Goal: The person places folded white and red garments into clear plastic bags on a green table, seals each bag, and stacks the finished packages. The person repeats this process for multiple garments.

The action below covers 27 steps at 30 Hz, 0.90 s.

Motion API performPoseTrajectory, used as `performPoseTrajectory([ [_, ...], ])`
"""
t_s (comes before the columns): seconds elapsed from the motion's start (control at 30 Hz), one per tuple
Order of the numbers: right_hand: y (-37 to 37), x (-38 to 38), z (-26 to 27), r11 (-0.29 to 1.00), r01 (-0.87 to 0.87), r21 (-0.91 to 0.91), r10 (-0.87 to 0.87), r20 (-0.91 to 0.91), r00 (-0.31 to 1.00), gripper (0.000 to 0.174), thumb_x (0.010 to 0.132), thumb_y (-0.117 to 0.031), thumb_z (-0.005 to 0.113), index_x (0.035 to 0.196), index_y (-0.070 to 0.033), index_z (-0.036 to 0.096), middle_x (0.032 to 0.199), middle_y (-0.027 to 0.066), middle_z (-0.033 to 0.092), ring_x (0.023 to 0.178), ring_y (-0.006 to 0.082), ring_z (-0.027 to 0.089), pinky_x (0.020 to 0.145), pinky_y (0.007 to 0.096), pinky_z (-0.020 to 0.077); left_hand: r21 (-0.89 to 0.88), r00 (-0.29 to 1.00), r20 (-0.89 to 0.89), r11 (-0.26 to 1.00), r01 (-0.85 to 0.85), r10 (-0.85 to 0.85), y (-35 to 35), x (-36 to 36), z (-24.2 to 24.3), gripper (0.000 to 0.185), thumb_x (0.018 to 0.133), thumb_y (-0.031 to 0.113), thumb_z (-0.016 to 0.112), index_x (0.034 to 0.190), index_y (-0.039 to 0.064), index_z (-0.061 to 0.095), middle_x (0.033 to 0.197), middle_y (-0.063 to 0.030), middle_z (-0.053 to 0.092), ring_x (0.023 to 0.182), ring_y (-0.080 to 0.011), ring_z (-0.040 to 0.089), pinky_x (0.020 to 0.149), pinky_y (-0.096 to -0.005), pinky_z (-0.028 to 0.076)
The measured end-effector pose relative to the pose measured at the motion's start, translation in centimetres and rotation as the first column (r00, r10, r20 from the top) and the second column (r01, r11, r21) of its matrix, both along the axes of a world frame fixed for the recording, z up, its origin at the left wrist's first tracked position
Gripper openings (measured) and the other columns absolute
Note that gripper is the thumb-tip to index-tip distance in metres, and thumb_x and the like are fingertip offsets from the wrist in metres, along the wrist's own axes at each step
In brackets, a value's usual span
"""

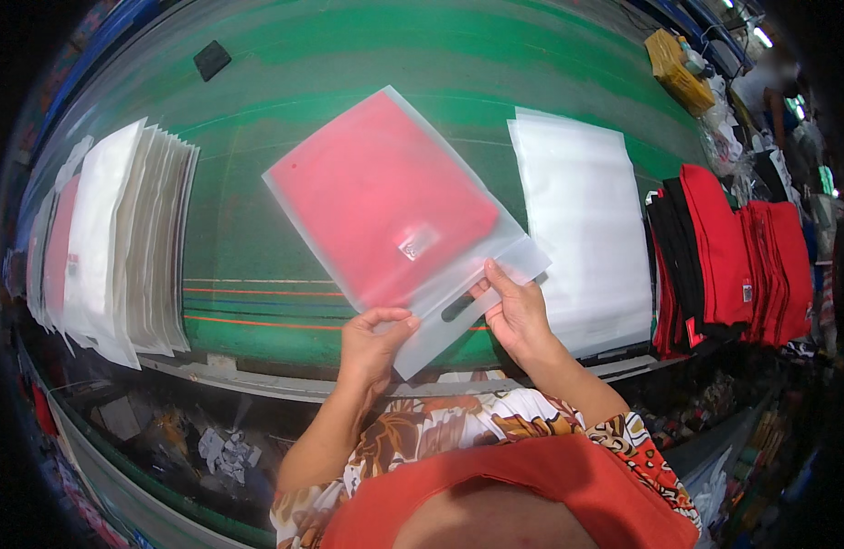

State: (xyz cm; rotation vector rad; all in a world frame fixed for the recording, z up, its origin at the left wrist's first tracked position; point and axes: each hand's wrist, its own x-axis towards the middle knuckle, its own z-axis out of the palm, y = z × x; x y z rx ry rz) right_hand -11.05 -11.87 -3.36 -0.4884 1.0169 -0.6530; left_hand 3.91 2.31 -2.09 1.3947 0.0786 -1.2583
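Note:
A frosted plastic bag (425, 346) with a cut-out handle slot lies tilted in front of me. Inside it is a folded red garment (387, 192), showing a small white label through the plastic. My left hand (374, 343) pinches the bag's near-left edge between thumb and fingers. At the right, my right hand (518, 305) grips the handle end beside the slot, thumb on top and some fingers hidden beneath the plastic. A stack of flat frosted bags (579, 226) lies just right of the held bag.
Overlapping filled bags (120, 247) fan out at the left of the green table (257, 226). Folded red and black garments (730, 261) are piled at the right. A small dark pad (212, 60) and a yellow-taped box (679, 72) lie farther back. Scraps (229, 453) sit below the table edge.

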Motion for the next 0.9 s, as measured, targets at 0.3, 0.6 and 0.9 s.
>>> performPoseTrajectory([
  [0.3,0.6,-0.1,-0.2,0.998,0.057,-0.009,-0.057,0.017,0.998,0.025,0.095,-0.011,0.064,0.116,0.000,0.058,0.106,0.0091,0.063,0.094,0.0205,0.063,0.083,0.0386,0.0534,-0.007,1.000,0.014,1.000,0.007,-0.007,0.3,-0.1,-0.3,0.017,0.078,-0.005,0.078,0.090,-0.001,0.067,0.086,-0.0087,0.068,0.073,-0.0140,0.065,0.066,-0.0250,0.053],
  [0.6,0.1,-0.4,0.4,0.996,0.067,-0.054,-0.066,0.026,0.997,0.025,0.095,-0.008,0.063,0.119,-0.002,0.057,0.110,0.0085,0.063,0.099,0.0212,0.063,0.086,0.0406,0.0539,0.013,0.997,0.038,0.998,0.060,-0.060,0.5,0.1,-0.4,0.016,0.079,-0.005,0.077,0.091,-0.001,0.066,0.084,-0.0078,0.068,0.071,-0.0128,0.064,0.063,-0.0236,0.052],
  [0.9,-0.3,-0.4,0.2,0.991,0.124,-0.050,-0.123,0.010,0.992,0.028,0.094,-0.002,0.062,0.121,-0.003,0.056,0.110,0.0082,0.063,0.096,0.0203,0.064,0.078,0.0366,0.0522,0.055,0.997,0.031,0.996,0.065,-0.066,0.4,0.2,-0.1,0.018,0.079,-0.004,0.078,0.091,-0.001,0.066,0.082,-0.0078,0.068,0.069,-0.0119,0.063,0.060,-0.0226,0.050],
])
